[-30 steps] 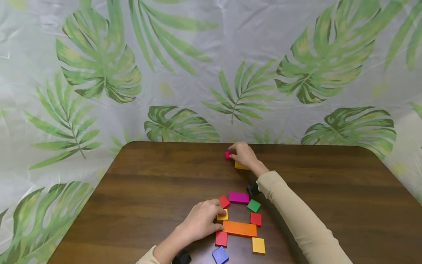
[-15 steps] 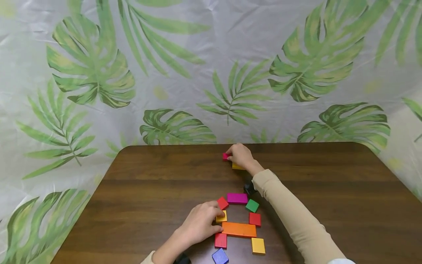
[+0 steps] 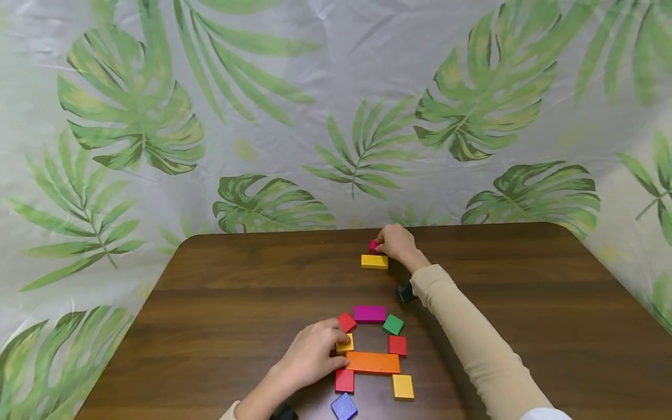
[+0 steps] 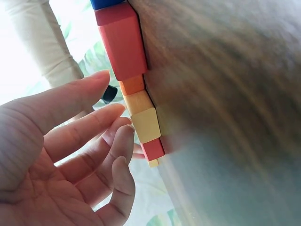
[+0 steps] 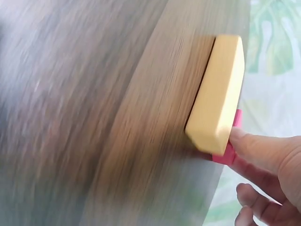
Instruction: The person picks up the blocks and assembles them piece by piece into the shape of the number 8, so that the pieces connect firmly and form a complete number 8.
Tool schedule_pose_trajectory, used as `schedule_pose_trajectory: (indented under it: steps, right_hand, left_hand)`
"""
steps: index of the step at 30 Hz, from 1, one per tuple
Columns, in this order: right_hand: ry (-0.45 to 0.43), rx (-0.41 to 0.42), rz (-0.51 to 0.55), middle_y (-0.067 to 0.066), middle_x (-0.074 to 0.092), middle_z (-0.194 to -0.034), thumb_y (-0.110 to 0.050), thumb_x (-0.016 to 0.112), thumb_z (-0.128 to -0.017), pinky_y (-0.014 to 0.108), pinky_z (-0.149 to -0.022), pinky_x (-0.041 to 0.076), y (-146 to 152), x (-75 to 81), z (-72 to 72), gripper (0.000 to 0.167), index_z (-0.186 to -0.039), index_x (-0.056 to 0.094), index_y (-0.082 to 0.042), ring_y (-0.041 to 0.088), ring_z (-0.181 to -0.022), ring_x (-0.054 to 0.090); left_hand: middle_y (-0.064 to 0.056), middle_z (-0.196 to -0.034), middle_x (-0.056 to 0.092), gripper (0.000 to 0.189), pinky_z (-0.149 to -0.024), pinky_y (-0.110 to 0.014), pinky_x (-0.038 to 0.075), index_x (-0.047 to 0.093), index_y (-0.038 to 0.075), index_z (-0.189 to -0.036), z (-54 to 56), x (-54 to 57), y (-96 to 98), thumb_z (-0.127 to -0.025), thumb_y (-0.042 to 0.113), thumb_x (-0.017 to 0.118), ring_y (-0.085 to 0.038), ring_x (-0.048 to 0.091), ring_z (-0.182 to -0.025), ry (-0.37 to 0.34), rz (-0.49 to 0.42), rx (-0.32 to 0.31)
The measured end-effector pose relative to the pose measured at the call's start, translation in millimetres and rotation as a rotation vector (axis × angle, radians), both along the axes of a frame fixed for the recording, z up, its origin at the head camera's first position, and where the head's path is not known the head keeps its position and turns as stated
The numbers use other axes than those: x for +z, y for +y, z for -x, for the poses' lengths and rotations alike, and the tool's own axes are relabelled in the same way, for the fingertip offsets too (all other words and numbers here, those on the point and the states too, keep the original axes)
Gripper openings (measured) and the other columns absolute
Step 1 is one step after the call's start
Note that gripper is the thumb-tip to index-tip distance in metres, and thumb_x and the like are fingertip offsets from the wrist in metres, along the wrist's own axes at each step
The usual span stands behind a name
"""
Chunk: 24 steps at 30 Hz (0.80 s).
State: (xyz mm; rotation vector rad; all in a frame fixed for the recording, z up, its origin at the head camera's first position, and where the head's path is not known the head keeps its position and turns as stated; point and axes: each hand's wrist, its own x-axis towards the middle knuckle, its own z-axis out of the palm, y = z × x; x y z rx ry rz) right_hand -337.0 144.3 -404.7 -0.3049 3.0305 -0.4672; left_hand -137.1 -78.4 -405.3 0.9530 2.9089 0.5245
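At the table's far edge my right hand (image 3: 397, 242) pinches a small pink block (image 3: 374, 247) between thumb and fingers. Just in front of it lies a long yellow block (image 3: 374, 262), which partly hides the pink one in the right wrist view. My left hand (image 3: 314, 353) hovers low at the left side of a block arrangement, its fingers loosely bent. Its fingertips are close to a small yellow block (image 4: 146, 125) and an orange plank (image 3: 373, 362); whether they touch cannot be told. A red block (image 4: 123, 47) stands near the left thumb.
The arrangement also has a magenta block (image 3: 370, 314), a green block (image 3: 393, 324), red blocks (image 3: 397, 346), a yellow square (image 3: 403, 387) and a blue block (image 3: 343, 406). Behind the brown table (image 3: 236, 291) hangs a leaf-patterned cloth (image 3: 283, 146).
My right hand has moved the pink block rightward, from the far left of the long yellow block to behind it, uncovering that block. The left hand keeps its place; the head view has shifted slightly.
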Motion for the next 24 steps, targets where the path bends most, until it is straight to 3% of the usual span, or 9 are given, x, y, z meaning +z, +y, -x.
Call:
schedule_pose_trajectory:
  steps: [12,24]
  right_hand:
    - [0.047,-0.019,0.005,0.011,0.073,-0.099,-0.019,0.068,-0.085,0.035,-0.068,0.055,24.4,4.7,-13.2,0.021,-0.101,0.074,-0.007,0.024,-0.081,0.067]
    - [0.109,-0.003,0.001,0.012,0.073,-0.100,-0.018,0.071,-0.082,0.036,-0.072,0.054,55.2,-5.8,-51.7,0.020,-0.097,0.074,-0.005,0.027,-0.089,0.067]
  left_hand:
    - [0.006,-0.080,0.057,0.021,-0.059,-0.017,0.037,0.073,0.012,-0.090,-0.2,0.2,-2.5,-0.073,0.023,0.078,-0.002,0.042,-0.065,0.009,-0.065,0.006]
    - [0.005,-0.081,0.058,0.019,-0.059,-0.017,0.038,0.072,0.011,-0.089,-0.1,-0.9,-0.8,-0.073,0.021,0.079,-0.002,0.044,-0.067,-0.014,-0.070,-0.014]
